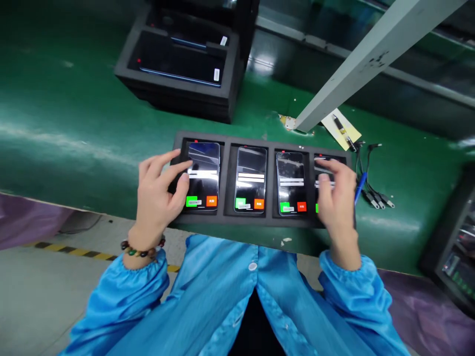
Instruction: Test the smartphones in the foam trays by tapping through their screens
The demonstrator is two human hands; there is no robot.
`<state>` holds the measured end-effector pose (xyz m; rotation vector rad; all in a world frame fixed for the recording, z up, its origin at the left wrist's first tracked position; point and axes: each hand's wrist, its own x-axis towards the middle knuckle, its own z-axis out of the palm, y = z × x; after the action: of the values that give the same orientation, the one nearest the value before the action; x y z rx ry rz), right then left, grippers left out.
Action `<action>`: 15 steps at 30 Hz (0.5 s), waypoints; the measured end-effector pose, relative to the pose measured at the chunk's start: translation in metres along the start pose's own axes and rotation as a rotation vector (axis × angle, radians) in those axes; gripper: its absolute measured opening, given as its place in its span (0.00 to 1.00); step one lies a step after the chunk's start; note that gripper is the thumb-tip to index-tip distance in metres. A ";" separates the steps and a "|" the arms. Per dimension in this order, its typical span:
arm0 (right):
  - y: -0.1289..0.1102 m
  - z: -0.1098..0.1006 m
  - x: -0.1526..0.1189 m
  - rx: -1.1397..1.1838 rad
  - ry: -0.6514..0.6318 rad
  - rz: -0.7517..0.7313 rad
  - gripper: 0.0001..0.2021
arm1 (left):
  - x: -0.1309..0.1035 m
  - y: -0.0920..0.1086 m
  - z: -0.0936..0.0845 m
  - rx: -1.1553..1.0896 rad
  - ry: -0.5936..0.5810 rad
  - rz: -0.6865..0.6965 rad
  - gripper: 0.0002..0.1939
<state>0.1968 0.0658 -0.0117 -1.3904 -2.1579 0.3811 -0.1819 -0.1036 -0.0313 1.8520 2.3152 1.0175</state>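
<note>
A black foam tray (pixel 269 220) lies across the green bench in front of me, with several phones side by side in its slots. Their lit screens show white bars and green and orange-red buttons. My left hand (pixel 158 190) is at the tray's left end, fingers spread, with fingertips over the edge of the leftmost phone (pixel 204 175). Over the rightmost phone (pixel 322 165) is my right hand (pixel 337 195), thumb and forefinger apart; it partly covers that phone, and its other fingers are hidden. Between the hands are a second phone (pixel 251 178) and a third phone (pixel 291 183).
A stack of black foam trays (pixel 189 96) holding phones stands at the back left. Behind the tray a grey post (pixel 345 69) slants up. On the right lie a pen (pixel 343 131) on yellow paper (pixel 352 131), cables (pixel 371 198) and a dark case (pixel 449 237).
</note>
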 end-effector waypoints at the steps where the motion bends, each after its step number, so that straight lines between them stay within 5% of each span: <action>1: 0.020 -0.008 0.005 -0.031 0.042 0.074 0.20 | 0.005 -0.002 0.000 0.009 -0.009 -0.008 0.18; 5: 0.068 -0.025 0.020 -0.036 0.040 0.134 0.17 | 0.023 -0.001 -0.004 0.037 -0.075 0.058 0.15; 11: 0.081 -0.022 0.019 -0.033 0.029 0.091 0.17 | 0.016 0.009 -0.003 0.027 -0.149 0.181 0.14; 15: 0.095 -0.020 0.026 -0.060 -0.010 0.137 0.17 | 0.018 0.005 0.000 0.045 -0.084 0.103 0.16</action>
<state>0.2714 0.1286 -0.0363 -1.5782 -2.1035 0.3781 -0.1830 -0.0872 -0.0222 2.0085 2.2350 0.8848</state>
